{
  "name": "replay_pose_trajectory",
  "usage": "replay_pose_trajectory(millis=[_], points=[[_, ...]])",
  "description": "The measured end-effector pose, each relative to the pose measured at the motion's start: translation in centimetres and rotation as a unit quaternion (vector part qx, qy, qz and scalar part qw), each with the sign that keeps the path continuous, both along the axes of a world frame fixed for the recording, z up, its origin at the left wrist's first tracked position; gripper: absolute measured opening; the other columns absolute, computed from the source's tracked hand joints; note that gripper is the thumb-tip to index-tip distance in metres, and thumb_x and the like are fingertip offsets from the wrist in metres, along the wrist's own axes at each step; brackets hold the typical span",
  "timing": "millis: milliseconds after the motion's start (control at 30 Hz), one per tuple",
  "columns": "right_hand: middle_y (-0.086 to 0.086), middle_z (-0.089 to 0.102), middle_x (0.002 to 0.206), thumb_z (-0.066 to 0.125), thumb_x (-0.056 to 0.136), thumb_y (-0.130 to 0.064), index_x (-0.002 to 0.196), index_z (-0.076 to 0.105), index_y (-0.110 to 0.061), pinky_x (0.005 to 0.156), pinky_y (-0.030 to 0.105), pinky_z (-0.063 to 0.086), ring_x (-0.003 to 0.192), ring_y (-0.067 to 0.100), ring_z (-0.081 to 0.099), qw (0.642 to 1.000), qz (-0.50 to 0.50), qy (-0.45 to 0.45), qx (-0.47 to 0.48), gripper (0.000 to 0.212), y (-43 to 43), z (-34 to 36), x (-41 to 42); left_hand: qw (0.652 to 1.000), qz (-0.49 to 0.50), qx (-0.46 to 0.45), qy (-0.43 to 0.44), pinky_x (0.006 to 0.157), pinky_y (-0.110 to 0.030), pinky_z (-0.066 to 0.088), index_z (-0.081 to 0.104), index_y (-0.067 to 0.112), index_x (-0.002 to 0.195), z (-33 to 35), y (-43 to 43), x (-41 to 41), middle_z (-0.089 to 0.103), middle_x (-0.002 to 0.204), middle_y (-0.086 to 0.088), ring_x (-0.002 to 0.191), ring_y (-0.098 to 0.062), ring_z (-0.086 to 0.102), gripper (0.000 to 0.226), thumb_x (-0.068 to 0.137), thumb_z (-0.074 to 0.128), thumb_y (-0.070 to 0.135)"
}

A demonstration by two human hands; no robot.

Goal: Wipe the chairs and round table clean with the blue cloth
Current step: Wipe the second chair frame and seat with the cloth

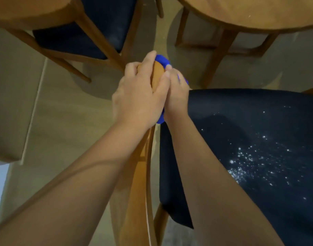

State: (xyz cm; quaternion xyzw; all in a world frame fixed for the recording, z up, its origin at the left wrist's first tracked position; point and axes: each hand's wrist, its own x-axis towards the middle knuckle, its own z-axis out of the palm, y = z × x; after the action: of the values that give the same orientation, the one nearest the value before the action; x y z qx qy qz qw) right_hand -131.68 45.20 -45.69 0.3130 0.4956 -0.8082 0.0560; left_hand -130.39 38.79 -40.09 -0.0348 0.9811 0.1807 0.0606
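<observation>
**Chair back under the cloth, seat and table yet to do**

Both forearms reach forward from the bottom of the view and meet over the curved wooden backrest (143,174) of the near chair. On its top end the left hand (139,96) is clamped, fingers curled round the wood to steady it. Pressed against it from the other side is the right hand (177,96), fingers closed on the blue cloth (162,60) — the cloth shows only as bright patches past the fingertips and below the heel of the palm, wrapped against the far side of the rail.

Judging by this grip, the step in hand is rubbing down the top of the backrest. Little of the job looks finished. Just to the right, the dark seat cushion (258,139) of the same chair carries a scatter of white specks, so the seat has evidently not been wiped. A second chair (77,32) stands well apart at upper left; faint pale marks show on its dark seat, though whether that is dust is hard to tell. At upper right the round table (258,13) shows a few pale flecks on its top — it too appears to be waiting for the cloth.
</observation>
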Motion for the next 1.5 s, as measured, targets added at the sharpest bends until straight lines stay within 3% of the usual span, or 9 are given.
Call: replay_pose_trajectory(millis=[100, 267, 500, 700, 833, 967, 1300, 1400, 1500], points=[[-0.002, 0.059, 0.071, 0.048, 0.094, -0.014, 0.072, 0.056, -0.02, 0.076, 0.038, 0.051, 0.07, 0.014, 0.058, 0.998, 0.023, -0.033, 0.05, 0.024, -0.4, -2.6, -1.6, 1.0, -0.006, 0.014, 0.0, 0.084, -0.03, 0.033, 0.024, 0.039, 0.142, -0.4, -0.3, 0.1, 0.038, 0.135, 0.007, 0.117, -0.015, 0.045, 0.051, 0.093, 0.034, 0.052], [0.0, 0.059, 0.07, 0.051, 0.091, -0.016, 0.067, 0.054, -0.021, 0.081, 0.046, 0.052, 0.07, 0.018, 0.058, 0.99, 0.046, -0.112, 0.07, 0.025, 0.2, -6.0, -2.8, 1.0, -0.013, 0.023, -0.003, 0.085, -0.03, 0.034, 0.024, 0.038, 0.142, -0.7, 0.0, -0.2, 0.037, 0.134, 0.005, 0.116, -0.016, 0.045, 0.051, 0.093, 0.035, 0.051], [0.001, 0.048, 0.058, 0.049, 0.088, -0.004, 0.062, 0.047, -0.009, 0.052, 0.023, 0.041, 0.052, 0.011, 0.046, 0.994, -0.033, -0.099, 0.032, 0.027, -0.2, -2.6, -1.1, 0.999, 0.013, 0.008, -0.038, 0.085, -0.03, 0.031, 0.029, 0.041, 0.139, -0.5, 0.2, -0.6, 0.037, 0.135, 0.007, 0.119, -0.017, 0.043, 0.052, 0.089, 0.039, 0.05], [-0.005, 0.049, 0.117, 0.035, 0.101, -0.008, 0.13, 0.042, 0.007, 0.075, -0.009, 0.027, 0.08, -0.039, 0.035, 0.99, -0.067, -0.043, -0.113, 0.033, -2.3, -2.5, 0.7, 1.0, 0.008, -0.002, -0.03, 0.09, -0.034, 0.036, 0.029, 0.039, 0.139, -0.2, 0.6, -0.8, 0.038, 0.135, 0.006, 0.119, -0.017, 0.044, 0.058, 0.083, 0.031, 0.055], [-0.014, 0.053, 0.095, 0.04, 0.099, -0.028, 0.118, 0.049, -0.023, 0.07, 0.015, 0.045, 0.086, 0.0, 0.056, 0.983, -0.083, -0.147, -0.066, 0.021, -1.4, -3.8, -0.8, 1.0, -0.001, -0.011, -0.014, 0.083, -0.03, 0.035, 0.028, 0.035, 0.141, -0.3, 0.4, -0.7, 0.039, 0.134, 0.003, 0.116, -0.017, 0.045, 0.052, 0.091, 0.035, 0.052], [0.002, 0.055, 0.08, 0.043, 0.094, -0.021, 0.094, 0.054, -0.019, 0.062, 0.027, 0.045, 0.071, 0.016, 0.052, 0.978, -0.104, -0.17, -0.066, 0.011, -1.4, -4.4, -1.1, 1.0, -0.009, -0.006, -0.018, 0.084, -0.028, 0.033, 0.028, 0.034, 0.141, -0.3, 0.4, -0.7, 0.039, 0.134, 0.002, 0.117, -0.016, 0.045, 0.051, 0.093, 0.035, 0.049], [-0.001, 0.051, 0.061, 0.045, 0.089, -0.01, 0.068, 0.051, -0.018, 0.059, 0.028, 0.042, 0.057, 0.012, 0.048, 0.981, -0.015, -0.135, -0.142, 0.023, -0.9, -0.5, 4.7, 0.993, -0.037, -0.101, 0.053, 0.097, -0.039, 0.036, 0.033, 0.023, 0.143, 0.1, 0.5, -0.1, 0.037, 0.137, -0.008, 0.123, -0.025, 0.037, 0.051, 0.096, 0.037, 0.043], [-0.001, 0.055, 0.063, 0.046, 0.092, -0.015, 0.071, 0.053, -0.016, 0.062, 0.026, 0.044, 0.061, 0.012, 0.053, 0.977, 0.135, -0.139, -0.093, 0.022, -0.8, 0.9, 8.2, 0.991, -0.065, -0.099, 0.066, 0.103, -0.041, 0.035, 0.035, 0.017, 0.142, 0.6, 0.2, 0.8, 0.035, 0.141, -0.012, 0.128, -0.028, 0.035, 0.05, 0.096, 0.041, 0.035], [-0.002, 0.054, 0.064, 0.046, 0.09, -0.011, 0.073, 0.056, -0.016, 0.061, 0.025, 0.042, 0.063, 0.011, 0.051, 0.982, 0.115, -0.147, -0.011, 0.02, 0.9, 0.5, 11.5, 0.988, -0.096, -0.107, 0.048, 0.114, -0.042, 0.02, 0.028, 0.012, 0.145, 0.5, 0.7, 4.3, 0.025, 0.151, -0.014, 0.14, -0.029, 0.02, 0.058, 0.091, 0.049, 0.019]])
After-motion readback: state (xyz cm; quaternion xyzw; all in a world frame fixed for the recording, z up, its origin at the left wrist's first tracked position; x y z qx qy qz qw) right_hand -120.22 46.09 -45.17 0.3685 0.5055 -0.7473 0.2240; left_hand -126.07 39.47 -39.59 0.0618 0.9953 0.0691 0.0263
